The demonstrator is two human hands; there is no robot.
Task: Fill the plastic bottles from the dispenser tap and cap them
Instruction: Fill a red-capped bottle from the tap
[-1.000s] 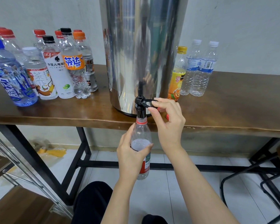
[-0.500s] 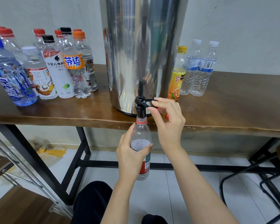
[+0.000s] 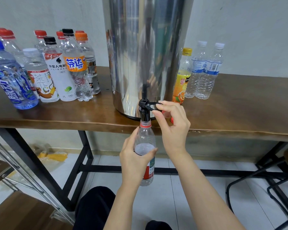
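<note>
Clear bottle (image 3: 145,146) held upright by left hand (image 3: 133,161), fingers wrapped round its middle, mouth set directly under black tap (image 3: 144,112), just below tabletop (image 3: 239,113) front edge. Tap lever (image 3: 154,105) pinched between thumb and fingers of right hand (image 3: 172,125). Red cap (image 3: 172,120) tucked against right palm. Bottle seen about two-thirds full. Steel dispenser (image 3: 146,55) stood at front edge; capped bottles (image 3: 56,70) grouped at left end.

Single view, head-worn wide-angle camera. Looks forward and down from in front of the dark wooden table (image 3: 239,103), close to its front edge. Tall polished steel dispenser drum (image 3: 146,52) sits centre, top cropped. Pale tiled floor (image 3: 165,196) fills the lower frame. Edges bow from lens distortion.
</note>
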